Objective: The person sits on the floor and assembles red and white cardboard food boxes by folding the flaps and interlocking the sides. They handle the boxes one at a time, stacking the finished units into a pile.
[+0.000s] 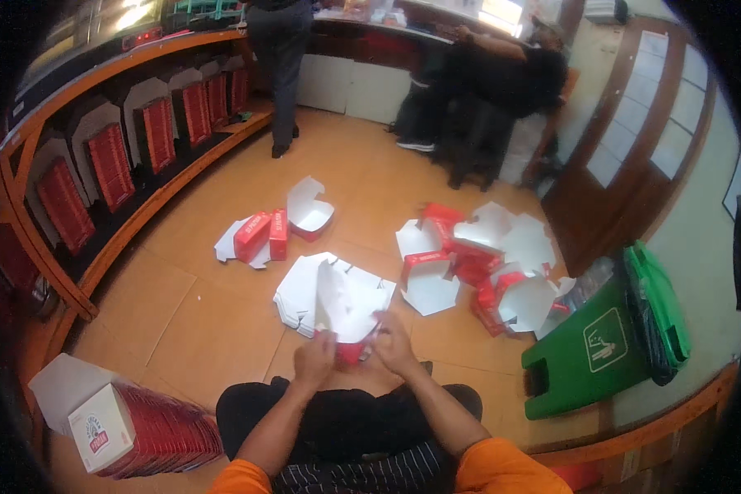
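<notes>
A red cardboard food box [348, 317] with a white inside is partly folded up over my lap, its lid flap standing upright. At its near left corner my left hand [314, 360] pinches the card. My right hand [393, 344] grips the right side, its fingers curled round the edge. Just beyond lies a stack of flat box blanks [296, 294], white side up, on the floor; the box hides part of it.
Folded boxes lie in a heap [457, 267] ahead right, with a few more [270, 235] ahead left. Nested boxes [156, 428] stand by my left side. A green bin [593, 346] is at right, a shelf of red boxes [111, 165] at left. Two people [278, 74] are farther off.
</notes>
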`<action>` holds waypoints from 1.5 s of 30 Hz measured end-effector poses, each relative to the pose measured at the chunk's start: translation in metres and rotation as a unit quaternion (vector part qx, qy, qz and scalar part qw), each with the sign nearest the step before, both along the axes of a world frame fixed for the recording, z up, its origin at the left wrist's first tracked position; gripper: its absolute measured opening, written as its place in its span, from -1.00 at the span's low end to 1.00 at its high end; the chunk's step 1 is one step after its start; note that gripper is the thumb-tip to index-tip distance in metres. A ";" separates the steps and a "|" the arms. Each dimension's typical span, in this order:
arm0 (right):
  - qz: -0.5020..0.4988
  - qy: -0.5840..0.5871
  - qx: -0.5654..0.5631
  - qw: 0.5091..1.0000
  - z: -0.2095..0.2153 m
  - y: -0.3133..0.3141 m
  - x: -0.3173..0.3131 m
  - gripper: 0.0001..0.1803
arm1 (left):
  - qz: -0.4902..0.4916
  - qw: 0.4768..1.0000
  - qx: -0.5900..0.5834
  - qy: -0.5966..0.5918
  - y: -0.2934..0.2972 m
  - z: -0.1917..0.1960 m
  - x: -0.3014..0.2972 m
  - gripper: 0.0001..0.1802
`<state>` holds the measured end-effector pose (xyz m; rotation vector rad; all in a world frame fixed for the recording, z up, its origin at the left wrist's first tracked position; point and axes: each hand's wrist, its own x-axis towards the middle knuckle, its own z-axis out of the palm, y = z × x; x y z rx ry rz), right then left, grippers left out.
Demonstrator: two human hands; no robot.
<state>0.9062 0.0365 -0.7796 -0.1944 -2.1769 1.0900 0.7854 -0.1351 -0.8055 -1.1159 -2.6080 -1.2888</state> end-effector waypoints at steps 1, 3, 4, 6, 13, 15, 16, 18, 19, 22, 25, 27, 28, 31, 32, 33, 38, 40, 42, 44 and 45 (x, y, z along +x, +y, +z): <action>0.009 -0.016 -0.176 0.984 -0.023 0.027 0.007 -0.22 | 0.006 0.996 0.086 -0.012 0.004 -0.001 -0.009 -0.71; -0.006 0.031 -0.160 0.987 -0.013 0.044 0.013 -0.15 | -0.001 0.978 0.176 -0.108 -0.006 -0.004 -0.036 -0.66; -0.013 0.055 -0.152 0.987 -0.006 0.051 0.016 -0.12 | -0.025 0.964 0.186 -0.189 -0.014 -0.004 -0.049 -0.65; 0.035 0.001 -0.207 0.978 0.004 0.058 0.026 -0.22 | -0.042 0.921 0.228 -0.314 -0.022 0.003 -0.063 -0.65; -0.051 -0.194 -0.015 0.980 0.043 0.039 0.048 -0.76 | 0.049 0.895 0.181 -0.404 -0.031 0.020 -0.069 -0.72; -0.040 -0.163 0.072 0.983 0.047 0.027 0.051 -0.77 | 0.101 0.964 0.131 -0.206 -0.035 -0.007 -0.079 -0.72; -0.039 -0.150 0.113 0.981 0.045 0.022 0.058 -0.77 | 0.019 0.971 0.157 -0.179 -0.029 -0.003 -0.069 -0.72; 0.036 -0.195 0.176 0.964 0.047 0.009 0.064 -0.77 | -0.145 0.958 0.158 -0.190 -0.019 0.025 -0.041 -0.70; 0.073 -0.229 0.177 0.955 0.054 -0.004 0.070 -0.77 | -0.226 0.936 0.131 -0.236 -0.016 0.038 -0.029 -0.67; 0.138 -0.297 0.128 0.936 0.041 -0.015 0.080 -0.77 | -0.403 0.799 -0.065 -0.441 -0.021 0.051 -0.016 -0.62; 0.144 -0.343 0.039 0.927 0.029 -0.003 0.085 -0.71 | -0.461 0.771 -0.089 -0.431 -0.016 0.032 -0.022 -0.64; 0.131 -0.442 -0.134 0.877 0.033 -0.001 0.084 -0.63 | -0.452 0.763 0.007 -0.461 -0.023 0.025 -0.015 -0.70; 0.132 -0.454 -0.124 0.872 0.031 0.000 0.084 -0.61 | -0.442 0.761 -0.030 -0.474 -0.025 0.033 -0.011 -0.70; 0.141 -0.490 -0.099 0.854 0.029 -0.005 0.073 -0.61 | -0.424 0.750 -0.122 -0.492 -0.029 0.045 -0.002 -0.70; 0.145 -0.491 -0.078 0.856 0.031 -0.006 0.068 -0.62 | -0.408 0.795 -0.140 -0.427 -0.029 0.049 0.003 -0.69; 0.149 -0.491 -0.058 0.857 0.029 -0.010 0.065 -0.64 | -0.388 0.834 -0.157 -0.359 -0.028 0.054 0.011 -0.68; 0.149 -0.485 -0.008 0.862 0.030 -0.021 0.058 -0.67 | -0.189 0.976 -0.014 -0.106 -0.030 0.016 0.040 -0.66; 0.176 -0.477 -0.020 0.861 0.035 -0.026 0.057 -0.65 | -0.156 0.983 0.001 -0.095 -0.038 0.027 0.045 -0.69; 0.187 -0.482 -0.017 0.856 0.037 -0.030 0.057 -0.65 | -0.167 0.983 -0.013 -0.070 -0.045 0.035 0.050 -0.70; 0.193 -0.501 0.008 0.844 0.038 -0.036 0.051 -0.68 | -0.187 0.981 -0.038 -0.043 -0.047 0.031 0.056 -0.69; 0.200 -0.482 0.038 0.852 0.035 -0.037 0.051 -0.72 | -0.201 0.978 -0.055 -0.024 -0.048 0.028 0.058 -0.67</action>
